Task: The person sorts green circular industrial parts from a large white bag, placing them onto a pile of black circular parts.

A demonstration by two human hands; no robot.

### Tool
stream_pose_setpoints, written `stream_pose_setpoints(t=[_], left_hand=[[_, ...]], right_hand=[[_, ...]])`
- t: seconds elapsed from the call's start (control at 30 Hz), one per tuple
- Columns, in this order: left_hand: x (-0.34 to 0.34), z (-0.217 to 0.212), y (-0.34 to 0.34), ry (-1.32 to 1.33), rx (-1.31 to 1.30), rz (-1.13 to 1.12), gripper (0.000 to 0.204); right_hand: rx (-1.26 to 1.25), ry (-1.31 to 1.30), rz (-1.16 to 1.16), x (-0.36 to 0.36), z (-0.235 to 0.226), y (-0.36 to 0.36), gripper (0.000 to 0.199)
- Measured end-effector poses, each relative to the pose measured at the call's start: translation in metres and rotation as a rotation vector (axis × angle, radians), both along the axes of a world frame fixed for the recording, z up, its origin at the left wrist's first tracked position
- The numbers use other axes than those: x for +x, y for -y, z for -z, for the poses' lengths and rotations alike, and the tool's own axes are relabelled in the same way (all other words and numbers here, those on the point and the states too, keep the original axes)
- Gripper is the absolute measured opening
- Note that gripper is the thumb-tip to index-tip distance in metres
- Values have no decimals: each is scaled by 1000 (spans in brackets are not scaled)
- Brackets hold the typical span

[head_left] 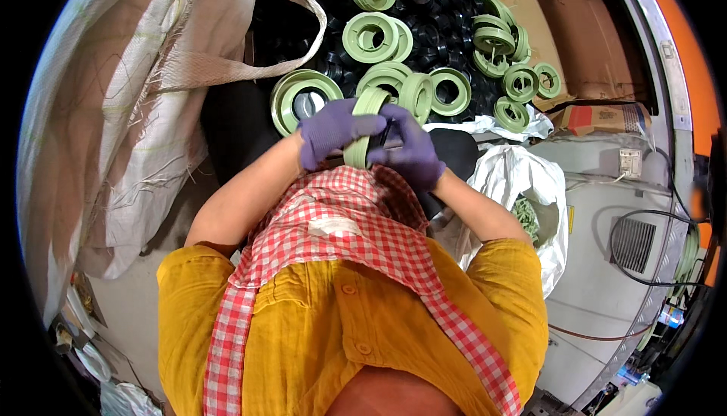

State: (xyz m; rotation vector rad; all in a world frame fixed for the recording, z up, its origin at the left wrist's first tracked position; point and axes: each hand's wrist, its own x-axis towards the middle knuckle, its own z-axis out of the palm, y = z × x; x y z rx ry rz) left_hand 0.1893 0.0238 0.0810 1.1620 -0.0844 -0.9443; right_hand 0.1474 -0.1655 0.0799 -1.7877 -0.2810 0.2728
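Observation:
Just above my lap, a pale green plastic ring (356, 157) is held on edge between my hands. My left hand (327, 134), in a purple knit glove, is closed around its left side with the thumb across the rim. On the other side my right hand (418, 157), gloved the same way, is closed with thumb and fingertips at the ring's right face. Something dark shows between those fingers; I cannot make out what it is. Close beyond lie more green rings, among them a wide one (284, 105) at left and another (450, 92) at right.
Black plastic parts (432, 37) are heaped at the far middle, with green rings on top. More rings (521, 82) lie beside a cardboard sheet (549, 22). A white bag (556, 219) holding green scraps stands at right; a large woven sack (113, 113) fills the left.

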Motion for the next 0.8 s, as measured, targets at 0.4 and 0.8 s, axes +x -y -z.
stream_pose_setpoints(t=[0.4,0.8], left_hand=[[-20,-11,2,405,205,-382,67],[30,-6,-77,1135,1120,-428,41]], right_hand=[[21,-894,-124,18,-12,8,36],[-1129,152,509,187,72,127,45]])
